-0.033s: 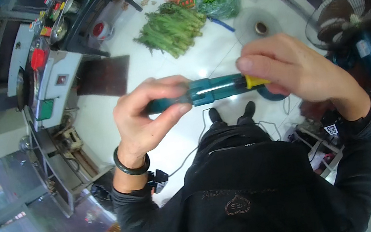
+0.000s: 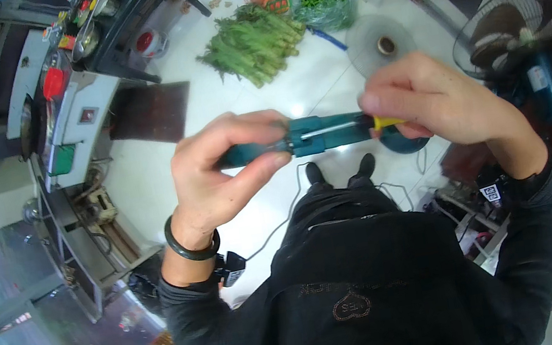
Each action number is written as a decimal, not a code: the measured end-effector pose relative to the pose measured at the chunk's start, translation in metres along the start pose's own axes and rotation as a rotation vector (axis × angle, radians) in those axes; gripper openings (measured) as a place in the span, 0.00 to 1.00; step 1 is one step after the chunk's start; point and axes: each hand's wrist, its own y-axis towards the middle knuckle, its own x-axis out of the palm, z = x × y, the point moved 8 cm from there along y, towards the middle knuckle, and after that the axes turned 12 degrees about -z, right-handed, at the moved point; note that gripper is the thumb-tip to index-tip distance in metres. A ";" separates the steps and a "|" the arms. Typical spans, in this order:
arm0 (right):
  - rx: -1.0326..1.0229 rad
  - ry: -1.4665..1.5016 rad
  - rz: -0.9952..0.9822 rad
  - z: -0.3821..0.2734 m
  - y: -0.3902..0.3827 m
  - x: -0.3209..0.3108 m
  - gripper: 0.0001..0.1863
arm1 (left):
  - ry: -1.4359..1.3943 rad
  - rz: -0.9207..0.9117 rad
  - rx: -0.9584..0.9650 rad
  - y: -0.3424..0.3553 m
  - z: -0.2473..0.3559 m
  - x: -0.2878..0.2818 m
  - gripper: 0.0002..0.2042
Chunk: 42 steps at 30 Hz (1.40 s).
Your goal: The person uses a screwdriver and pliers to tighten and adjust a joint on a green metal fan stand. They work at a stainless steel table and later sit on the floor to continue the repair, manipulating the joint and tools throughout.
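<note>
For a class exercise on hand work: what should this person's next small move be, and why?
Probably steady the green part with the left hand before turning the screwdriver: the right hand grips its yellow handle, and the shaft runs lengthwise over the part, tip near the left fingers. Contact at the tip is unclear.

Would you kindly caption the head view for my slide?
Left hand grips a teal part, right hand a yellow-handled screwdriver, vegetables on the floor beyond.
</note>
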 end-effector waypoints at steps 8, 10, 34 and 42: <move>-0.094 0.418 -0.031 0.039 0.014 0.009 0.10 | 0.238 -0.067 0.070 0.016 0.021 0.003 0.11; -0.364 -0.114 0.240 0.013 0.004 0.000 0.10 | 0.301 -0.050 0.101 0.015 0.022 0.000 0.11; -0.009 0.091 0.191 0.002 0.001 0.008 0.11 | 0.316 -0.068 0.315 0.026 0.019 -0.012 0.17; -0.457 -1.351 0.633 -0.077 -0.023 0.041 0.15 | 0.169 -0.132 0.290 0.026 0.014 -0.012 0.16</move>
